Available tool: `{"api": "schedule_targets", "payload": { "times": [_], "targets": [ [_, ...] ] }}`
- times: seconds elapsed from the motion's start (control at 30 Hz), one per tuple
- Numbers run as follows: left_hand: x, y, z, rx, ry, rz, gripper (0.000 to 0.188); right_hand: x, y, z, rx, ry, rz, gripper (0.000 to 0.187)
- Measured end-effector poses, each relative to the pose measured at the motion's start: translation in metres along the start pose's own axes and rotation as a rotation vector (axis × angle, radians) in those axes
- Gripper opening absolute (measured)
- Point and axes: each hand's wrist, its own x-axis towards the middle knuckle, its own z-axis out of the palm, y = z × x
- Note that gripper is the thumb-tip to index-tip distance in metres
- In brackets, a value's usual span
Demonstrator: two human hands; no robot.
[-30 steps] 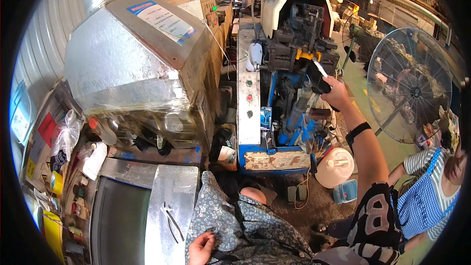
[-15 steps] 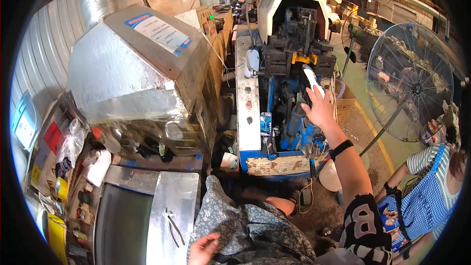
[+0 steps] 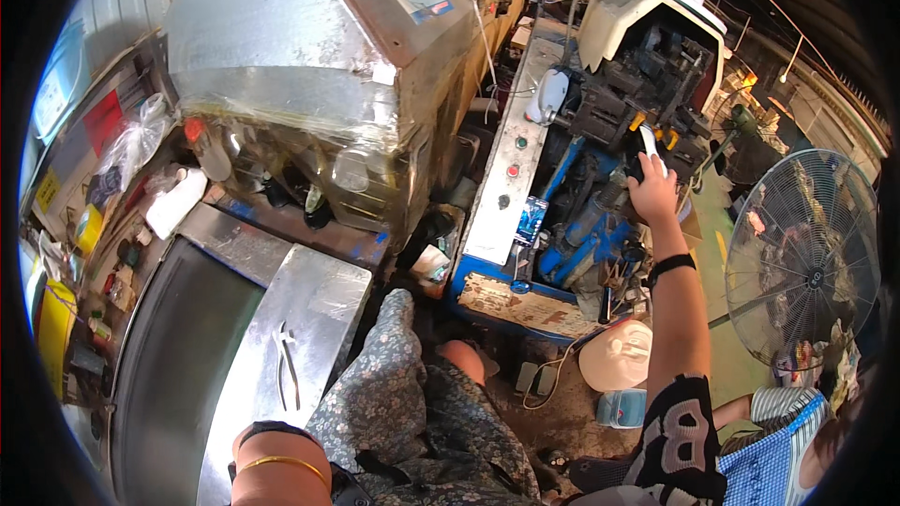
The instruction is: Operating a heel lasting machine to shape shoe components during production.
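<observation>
Though narrow, one white piece (image 3: pixel 649 142)

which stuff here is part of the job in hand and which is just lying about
Seemingly in use:
- right hand, on the white piece
- white piece
- machine

Seemingly just lying about:
- pliers
- cream jug
- blue tub
- plastic bag

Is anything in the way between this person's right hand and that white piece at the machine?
Nothing visible: the right hand is at the white piece, its fingers seeming to touch the near end. The yellow parts of the machine show on either side of the piece's far end, not between it and the hand.
</observation>
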Motion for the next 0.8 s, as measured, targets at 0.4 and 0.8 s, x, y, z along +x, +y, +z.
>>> {"api": "schedule_targets", "payload": {
  "times": [0.4, 0.8],
  "targets": [
    [0.155, 0.018, -0.006, -0.453, -0.014, 0.196, 0.040, 0.016, -0.007, -0.025, 0.025, -0.044, 0.143, 0.063],
    [0.154, 0.019, -0.014, -0.913, 0.006, 0.335, 0.040, 0.018, -0.006, -0.040, -0.018, -0.112, 0.151, 0.064]
  ]
}}
